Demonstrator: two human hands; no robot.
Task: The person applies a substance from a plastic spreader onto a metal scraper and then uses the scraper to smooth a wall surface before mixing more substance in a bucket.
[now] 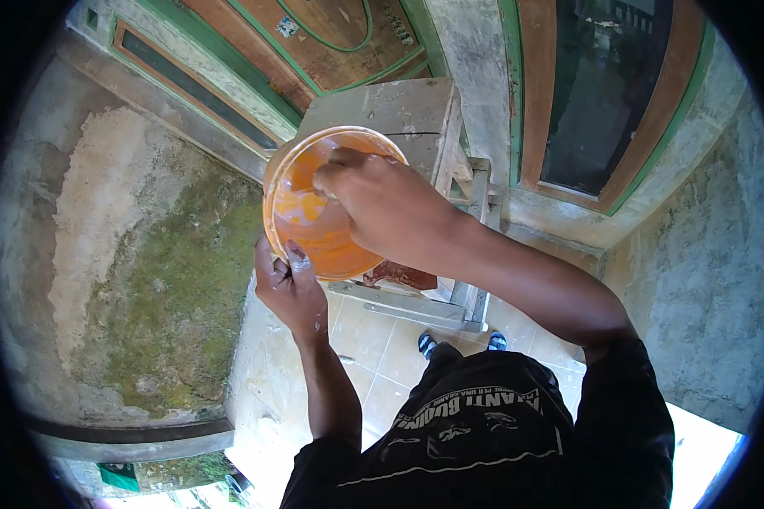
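Note:
An orange bucket (335,250) is tipped so that its mouth faces me, at the front of a weathered wooden table. Whitish smears coat its inner wall. My left hand (293,284) grips the near left part of the rim, the thumb on the inner side and marked with white residue. Over the bucket's mouth, my right hand (373,199) reaches in with its fingers curled closed against the inside. Whatever those fingers hold, if anything, is hidden by the hand.
The wooden table (378,103) stands before a green-trimmed wooden door (331,42). A reddish-brown piece (406,276) shows beneath the bucket. Mossy ground (178,314) lies left of the tiled floor (369,352). A framed window (603,93) and a rough wall (696,263) are at right.

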